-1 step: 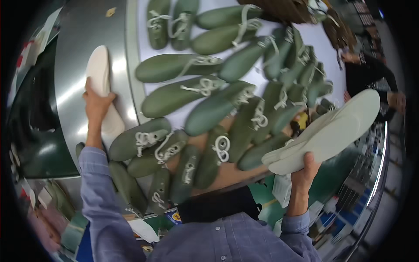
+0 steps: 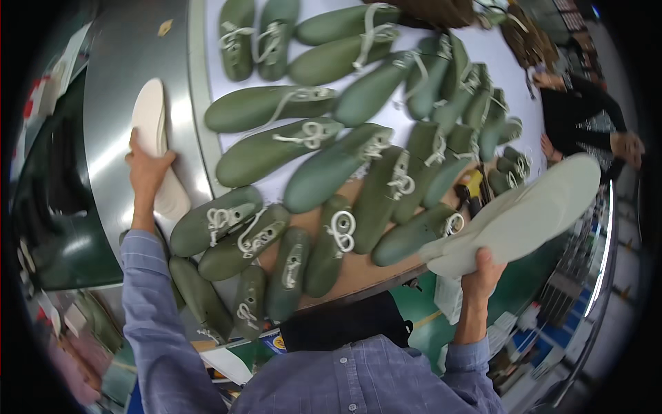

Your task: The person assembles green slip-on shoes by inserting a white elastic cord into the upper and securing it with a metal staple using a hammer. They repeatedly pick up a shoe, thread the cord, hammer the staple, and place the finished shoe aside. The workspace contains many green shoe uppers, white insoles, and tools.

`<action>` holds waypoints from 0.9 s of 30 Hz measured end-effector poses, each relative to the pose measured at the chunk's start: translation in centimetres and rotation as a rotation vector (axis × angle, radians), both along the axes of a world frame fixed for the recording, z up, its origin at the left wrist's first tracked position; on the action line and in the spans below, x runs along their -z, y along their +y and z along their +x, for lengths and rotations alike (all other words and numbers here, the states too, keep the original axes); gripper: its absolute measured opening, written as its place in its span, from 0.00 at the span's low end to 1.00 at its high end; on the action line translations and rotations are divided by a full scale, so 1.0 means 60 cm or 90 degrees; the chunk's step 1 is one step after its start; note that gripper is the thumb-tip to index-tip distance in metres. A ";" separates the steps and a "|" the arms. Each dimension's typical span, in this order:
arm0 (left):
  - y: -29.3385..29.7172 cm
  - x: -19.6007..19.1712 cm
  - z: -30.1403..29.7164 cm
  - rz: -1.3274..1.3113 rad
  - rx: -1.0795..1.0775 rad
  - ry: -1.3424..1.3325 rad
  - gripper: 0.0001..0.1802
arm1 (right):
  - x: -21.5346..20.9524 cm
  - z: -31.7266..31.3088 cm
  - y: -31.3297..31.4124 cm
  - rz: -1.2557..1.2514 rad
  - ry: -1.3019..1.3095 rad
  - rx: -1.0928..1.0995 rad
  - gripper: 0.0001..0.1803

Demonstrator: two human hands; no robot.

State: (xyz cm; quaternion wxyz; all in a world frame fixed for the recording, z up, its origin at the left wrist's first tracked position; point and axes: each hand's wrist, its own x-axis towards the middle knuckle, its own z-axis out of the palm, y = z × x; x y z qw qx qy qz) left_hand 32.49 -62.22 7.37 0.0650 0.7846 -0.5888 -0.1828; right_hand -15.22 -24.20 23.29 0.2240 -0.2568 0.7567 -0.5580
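My left hand (image 2: 147,171) grips a stack of cream insoles (image 2: 149,110) by its middle, fingers and thumb at its two edges, over the bare metal surface on the left. On the right, my right hand (image 2: 480,273) is closed round the near edge of a fanned stack of pale off-white insoles (image 2: 531,212). That stack is held up in front of the table's right side, thumb on top; the fingers beneath are hidden. Between my hands lie many green shoe lasts (image 2: 276,148) with white cord loops, the nearest to my left hand being a dark green last (image 2: 214,219).
The lasts lie on a white-topped table (image 2: 227,76) with a brown front part (image 2: 358,272). A metal strip (image 2: 114,48) borders it at left. Brown items (image 2: 441,12) lie at the far edge. A yellow-and-black tool (image 2: 470,186) sits behind the right insoles. Another person (image 2: 586,114) stands at right.
The whole view has shifted slightly, so the lasts appear a little further left. Both hands keep hold of their insoles.
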 end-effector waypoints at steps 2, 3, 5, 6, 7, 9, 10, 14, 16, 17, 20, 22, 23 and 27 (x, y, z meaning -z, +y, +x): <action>-0.024 0.027 0.067 -0.103 0.043 0.073 0.60 | -0.024 -0.027 0.098 0.130 0.116 -0.179 0.29; -0.024 -0.012 0.038 -0.151 0.001 0.043 0.59 | -0.038 -0.021 0.115 0.123 0.126 -0.272 0.26; -0.004 -0.093 0.019 -0.413 0.094 0.157 0.52 | -0.041 -0.013 0.146 0.224 0.274 -0.471 0.23; 0.037 -0.163 -0.019 -0.425 0.103 0.202 0.52 | -0.033 -0.011 0.160 0.332 0.411 -0.573 0.26; 0.083 -0.208 -0.039 -0.383 0.111 0.301 0.53 | -0.015 -0.007 0.175 0.390 0.438 -0.613 0.28; 0.227 -0.277 -0.123 -0.293 0.183 0.392 0.50 | 0.074 -0.027 0.211 0.446 0.489 -0.608 0.28; 0.311 -0.290 -0.151 -0.249 0.181 0.366 0.52 | 0.109 -0.040 0.214 0.471 0.518 -0.617 0.27; 0.629 -0.194 -0.210 -0.114 0.452 0.265 0.55 | 0.151 -0.062 0.175 0.372 0.515 -0.611 0.25; 0.745 -0.121 -0.250 -0.007 0.415 0.243 0.55 | 0.168 -0.072 0.178 0.341 0.539 -0.597 0.25; 0.764 -0.080 -0.266 -0.028 0.415 0.209 0.54 | 0.169 -0.077 0.176 0.315 0.546 -0.593 0.24; 0.749 0.010 -0.290 -0.216 0.346 0.112 0.59 | 0.192 -0.084 0.179 0.248 0.583 -0.566 0.21; 0.720 0.012 -0.319 -0.270 0.323 0.053 0.58 | 0.221 -0.073 0.159 0.159 0.600 -0.482 0.20; 0.711 0.006 -0.328 -0.279 0.296 0.063 0.58 | 0.231 -0.066 0.151 0.149 0.597 -0.460 0.20; 0.708 -0.054 -0.360 -0.348 0.163 0.160 0.57 | 0.210 -0.056 0.155 -0.014 0.425 -0.349 0.19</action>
